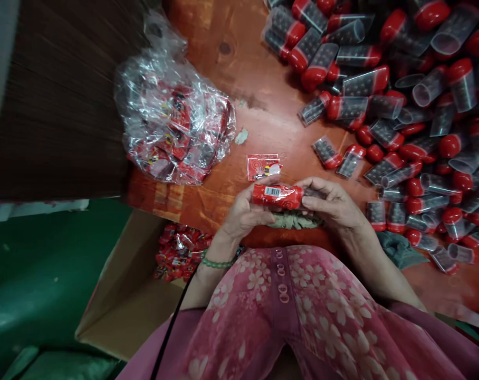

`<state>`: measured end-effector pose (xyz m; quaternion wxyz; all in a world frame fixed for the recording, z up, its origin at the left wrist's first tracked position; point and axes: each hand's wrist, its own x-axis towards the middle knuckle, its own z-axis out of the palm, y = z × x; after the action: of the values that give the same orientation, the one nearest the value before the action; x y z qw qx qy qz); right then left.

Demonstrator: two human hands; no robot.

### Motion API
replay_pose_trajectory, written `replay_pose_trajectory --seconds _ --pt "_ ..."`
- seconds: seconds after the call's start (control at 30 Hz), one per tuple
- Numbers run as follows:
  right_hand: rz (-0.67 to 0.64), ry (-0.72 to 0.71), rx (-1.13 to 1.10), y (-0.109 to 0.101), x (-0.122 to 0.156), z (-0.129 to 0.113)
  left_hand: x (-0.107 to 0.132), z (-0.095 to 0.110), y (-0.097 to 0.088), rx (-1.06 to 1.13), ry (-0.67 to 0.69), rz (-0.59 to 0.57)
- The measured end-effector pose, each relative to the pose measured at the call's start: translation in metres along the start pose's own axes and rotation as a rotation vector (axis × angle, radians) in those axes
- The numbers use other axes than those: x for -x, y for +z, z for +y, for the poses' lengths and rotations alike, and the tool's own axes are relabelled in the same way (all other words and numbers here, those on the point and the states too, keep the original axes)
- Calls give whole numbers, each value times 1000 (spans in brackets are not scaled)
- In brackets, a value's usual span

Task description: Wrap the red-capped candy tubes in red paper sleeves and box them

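On the tabletop, a bag lies at ten o'clock from the held tube, loose tubes at two.

Capsule pile cut off top, right — red tube label print unreadable.

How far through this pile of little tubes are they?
Looks done: red-wrapped pieces lie in the cardboard box. In hand: the left hand and right hand hold one red-wrapped tube. Left: a large pile of bare red-capped tubes on the table, probably most of the work.
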<state>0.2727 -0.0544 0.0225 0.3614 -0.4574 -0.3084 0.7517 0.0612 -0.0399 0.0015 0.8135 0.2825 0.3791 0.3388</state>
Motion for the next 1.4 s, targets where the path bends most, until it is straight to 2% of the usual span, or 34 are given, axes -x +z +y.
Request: replay_pose_trajectory --seconds 0.13,0.27,0.37,0.5,0.6,0.7,0.8,0.9,0.97,1.07,1.23,1.4 --pt "43 -4 -106 8 -7 8 -4 -12 13 53 113 21" --pt "76 -68 -29 20 -11 14 -8 -8 21 50 106 134" --pt "128 -168 151 27 -12 19 -9 -4 24 73 89 237" --pt "203 -350 493 32 -11 24 -11 -5 26 71 65 295" --pt "251 -433 605 34 -13 27 -13 -9 29 79 76 354" --pt "278 -429 528 35 -17 27 -16 -8 31 117 111 398" --pt "229 -377 476 36 -16 25 -17 -1 29 116 140 388" --pt "166 -289 442 36 -9 21 -18 9 23 45 189 378" --pt "171 -243 355 34 -7 20 -17 12 21 -22 203 362" --pt "181 -219 211 32 -8 18 -15 8 20 -65 178 294" --pt "111 -98 -12 32 -18 21 -9 0 21 -152 116 227" --pt "107 -137 -80 41 -25 21 -6 7 31 -100 219 298"
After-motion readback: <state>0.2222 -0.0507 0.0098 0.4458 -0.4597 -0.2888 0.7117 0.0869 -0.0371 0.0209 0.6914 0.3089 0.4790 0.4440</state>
